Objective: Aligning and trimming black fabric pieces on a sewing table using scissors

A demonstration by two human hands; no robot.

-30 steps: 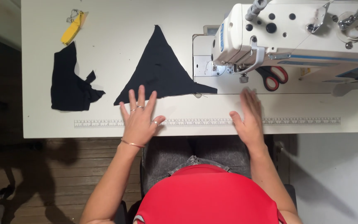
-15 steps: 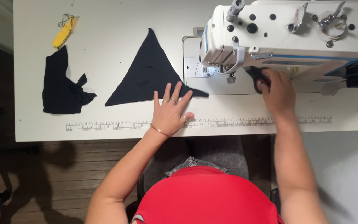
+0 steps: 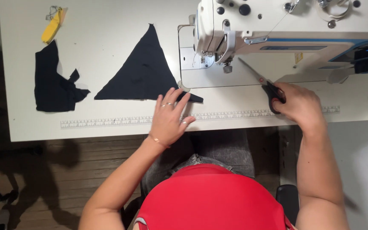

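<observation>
The right hand (image 3: pixel 301 104) has its fingers closed around the black handles of the scissors (image 3: pixel 265 87), in front of the sewing machine (image 3: pixel 286 30); the left hand (image 3: pixel 170 119) lies flat, fingers spread, on the desk (image 3: pixel 107 47), touching the black triangular cloth (image 3: pixel 143 72) left of the machine.

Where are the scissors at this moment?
In the head view, the scissors are right of centre on the table, gripped by the right hand, blades angled towards the sewing machine.
</observation>
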